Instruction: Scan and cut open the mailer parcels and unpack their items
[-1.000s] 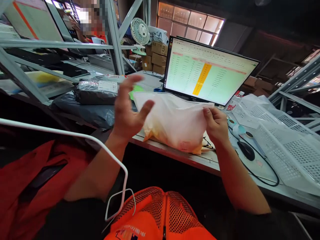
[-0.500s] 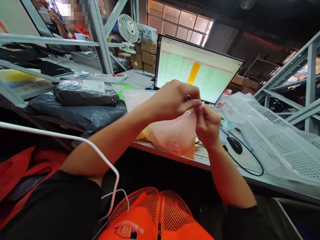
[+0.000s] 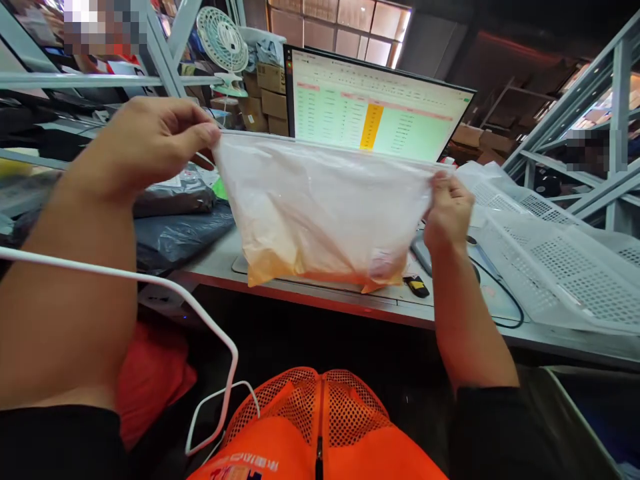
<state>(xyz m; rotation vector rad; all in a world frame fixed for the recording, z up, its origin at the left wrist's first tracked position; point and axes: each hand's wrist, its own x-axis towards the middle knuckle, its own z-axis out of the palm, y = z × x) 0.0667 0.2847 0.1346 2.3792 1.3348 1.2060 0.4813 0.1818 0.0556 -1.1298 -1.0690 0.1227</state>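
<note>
A frosted zip bag (image 3: pixel 320 207) with orange along its lower part hangs stretched wide over the front of the desk. Its top left corner is pinched between thumb and fingers of my left hand (image 3: pixel 160 140). My right hand (image 3: pixel 447 207) grips the top right corner, fingers curled around it. The upper edge runs nearly straight between both hands. A pinkish printed patch (image 3: pixel 385 262) shows near the bag's lower right. What lies inside cannot be made out through the cloudy plastic.
Behind the bag stands a monitor (image 3: pixel 330 100) showing a spreadsheet. Dark plastic parcels (image 3: pixel 185 230) lie at left, white perforated baskets (image 3: pixel 565 253) at right. A small black-and-yellow object (image 3: pixel 417 286) sits at the desk edge. A white cable (image 3: pixel 150 275) crosses the lower left; a fan (image 3: pixel 223 43) stands behind.
My left hand has moved far left along the bag's top edge, away from my right hand, which shifted slightly right. The bag is now spread wide. The view has shifted a little.
</note>
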